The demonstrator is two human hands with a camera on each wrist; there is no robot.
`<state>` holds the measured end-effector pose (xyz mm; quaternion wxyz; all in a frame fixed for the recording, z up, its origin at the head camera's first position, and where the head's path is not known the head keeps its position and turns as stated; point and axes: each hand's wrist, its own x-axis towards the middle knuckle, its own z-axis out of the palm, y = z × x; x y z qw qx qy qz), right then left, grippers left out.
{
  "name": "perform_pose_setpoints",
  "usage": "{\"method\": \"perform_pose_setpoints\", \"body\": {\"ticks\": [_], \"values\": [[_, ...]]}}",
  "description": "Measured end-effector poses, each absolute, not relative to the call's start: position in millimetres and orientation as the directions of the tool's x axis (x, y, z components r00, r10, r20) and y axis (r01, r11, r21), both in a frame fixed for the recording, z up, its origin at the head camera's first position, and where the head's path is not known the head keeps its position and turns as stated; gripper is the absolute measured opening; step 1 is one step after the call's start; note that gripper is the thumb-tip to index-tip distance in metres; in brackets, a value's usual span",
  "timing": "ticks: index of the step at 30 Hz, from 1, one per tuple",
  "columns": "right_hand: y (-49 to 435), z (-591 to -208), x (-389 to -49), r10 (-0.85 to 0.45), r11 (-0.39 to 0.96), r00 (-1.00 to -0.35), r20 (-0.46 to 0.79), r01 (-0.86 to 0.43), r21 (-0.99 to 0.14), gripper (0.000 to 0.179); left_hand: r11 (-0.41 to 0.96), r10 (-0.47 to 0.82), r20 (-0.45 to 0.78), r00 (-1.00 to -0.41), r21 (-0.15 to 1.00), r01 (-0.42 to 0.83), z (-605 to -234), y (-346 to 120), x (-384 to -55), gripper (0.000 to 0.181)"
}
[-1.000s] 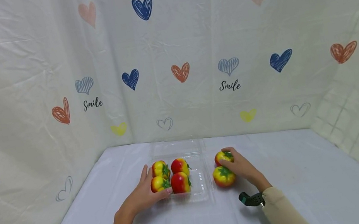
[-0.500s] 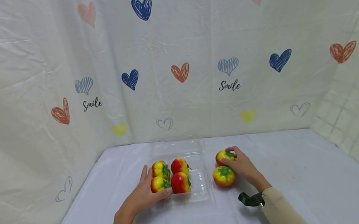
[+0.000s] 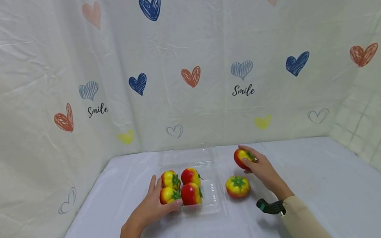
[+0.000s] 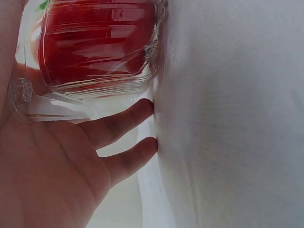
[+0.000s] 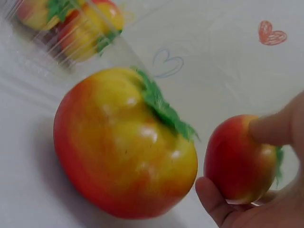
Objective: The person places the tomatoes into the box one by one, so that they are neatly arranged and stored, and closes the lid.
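Observation:
In the head view my right hand [image 3: 265, 169] holds a red-and-yellow fruit with a green leafy cap [image 3: 243, 158], raised off the table. The right wrist view shows thumb and fingers around that held fruit [image 5: 237, 159]. A second such fruit [image 3: 238, 186] sits on the table just below it, untouched. A clear plastic box [image 3: 211, 205] contains several more of these fruits [image 3: 191, 194] in its left part. Along the box's left side lies my left hand [image 3: 151, 205], thumb at the front rim. Two of its straight fingers [image 4: 121, 124] touch the tabletop beside the box's wall [image 4: 95, 90].
The box's transparent lid [image 3: 187, 156] lies folded back behind it. White cloth covers the table [image 3: 318, 190], and a heart-patterned curtain [image 3: 211, 107] hangs at the back and sides. Each wrist carries a dark camera mount [image 3: 269, 206].
My right hand has lifted the rear fruit from the table, upward and slightly right, apart from the other loose one. The left hand and the box have stayed in place.

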<state>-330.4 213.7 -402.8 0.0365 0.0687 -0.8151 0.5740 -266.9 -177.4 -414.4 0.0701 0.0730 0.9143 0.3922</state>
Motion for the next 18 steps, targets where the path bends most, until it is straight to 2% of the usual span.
{"method": "perform_pose_setpoints", "body": {"ticks": [6,18], "values": [[205.8,-393.0,-326.7,-0.085,0.253,-0.977,0.195,-0.211,-0.944,0.058,0.681,0.201,-0.057,-0.978,0.726,0.098,-414.6,-178.3,-266.7,0.127],[178.7,-380.5,-320.5,-0.136,0.309,-0.975,0.174,-0.209,-0.928,0.067,0.675,0.202,-0.06,-0.978,0.732,0.095,-413.7,-178.7,-265.5,0.126]]}}
